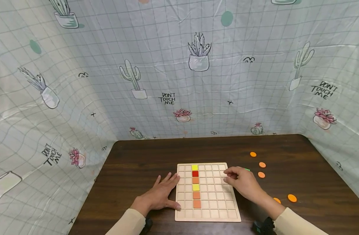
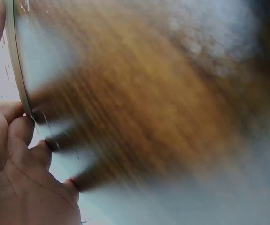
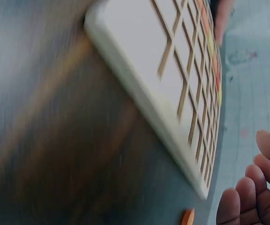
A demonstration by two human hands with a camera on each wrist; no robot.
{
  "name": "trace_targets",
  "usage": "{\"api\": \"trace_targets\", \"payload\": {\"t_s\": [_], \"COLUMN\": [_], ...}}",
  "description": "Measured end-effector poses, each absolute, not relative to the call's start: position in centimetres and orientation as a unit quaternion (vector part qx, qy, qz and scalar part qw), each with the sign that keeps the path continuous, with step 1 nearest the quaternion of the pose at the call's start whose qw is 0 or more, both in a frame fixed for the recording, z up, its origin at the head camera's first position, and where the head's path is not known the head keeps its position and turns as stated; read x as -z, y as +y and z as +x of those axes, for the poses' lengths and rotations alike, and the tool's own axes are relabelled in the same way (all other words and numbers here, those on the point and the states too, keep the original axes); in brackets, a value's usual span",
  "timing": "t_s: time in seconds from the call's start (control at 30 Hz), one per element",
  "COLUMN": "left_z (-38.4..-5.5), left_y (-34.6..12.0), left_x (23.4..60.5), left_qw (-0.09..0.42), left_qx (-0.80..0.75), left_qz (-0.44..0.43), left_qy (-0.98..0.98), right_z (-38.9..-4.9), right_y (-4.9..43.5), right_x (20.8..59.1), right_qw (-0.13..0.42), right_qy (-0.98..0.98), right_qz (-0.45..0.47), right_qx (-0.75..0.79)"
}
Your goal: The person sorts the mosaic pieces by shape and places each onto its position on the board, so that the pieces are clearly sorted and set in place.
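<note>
A pale wooden grid board (image 1: 210, 213) lies flat on the table. One of its left-hand columns carries coloured square pieces: a yellow one (image 1: 195, 167) at the far end, then a red one (image 1: 195, 174), an orange one, another yellow and two orange. My left hand (image 1: 159, 195) rests at the board's left edge with its fingers spread, thumb at the near side. Over the far right edge is my right hand (image 1: 243, 181), thumb and index finger stretched towards the grid with a gap between their tips; nothing shows in it. The right wrist view shows its fingers (image 3: 254, 187) beside the board.
Right of the board lie several orange round pieces (image 1: 262, 164), one partly behind the right forearm. A sliver of a green piece (image 1: 247, 169) peeks out behind the right hand. The dark wooden table (image 1: 138, 156) is enclosed by a cactus-print curtain (image 1: 214, 85).
</note>
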State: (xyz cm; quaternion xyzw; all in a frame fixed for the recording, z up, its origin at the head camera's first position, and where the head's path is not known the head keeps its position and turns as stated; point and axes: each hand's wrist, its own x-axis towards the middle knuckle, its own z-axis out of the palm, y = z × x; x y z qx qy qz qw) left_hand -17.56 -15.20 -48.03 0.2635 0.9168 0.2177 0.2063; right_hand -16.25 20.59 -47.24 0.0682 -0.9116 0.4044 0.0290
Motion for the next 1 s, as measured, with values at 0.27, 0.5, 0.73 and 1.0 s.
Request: {"api": "trace_targets", "payload": {"t_s": [0.27,0.5,0.73,1.0], "left_z": [-17.6,-17.7,-17.7,-17.6], "left_y": [-15.1,-15.2,-15.4,-15.4], "left_x": [48.1,48.2,48.5,48.5], "left_qw": [0.207,0.210,0.207,0.209], "left_qx": [-0.226,-0.233,-0.232,-0.234], "left_qz": [0.258,0.258,0.256,0.256], "left_qy": [0.916,0.914,0.915,0.914], "right_z": [-17.3,-18.0,-18.6,-18.9], "right_y": [24.0,26.4,28.0,28.7], "right_x": [47.3,47.7,47.9,48.4], "right_qw": [0.045,0.054,0.053,0.055], "right_qy": [-0.924,-0.936,-0.949,-0.960], "right_qz": [0.064,0.066,0.068,0.067], "right_qx": [-0.375,-0.341,-0.304,-0.267]}}
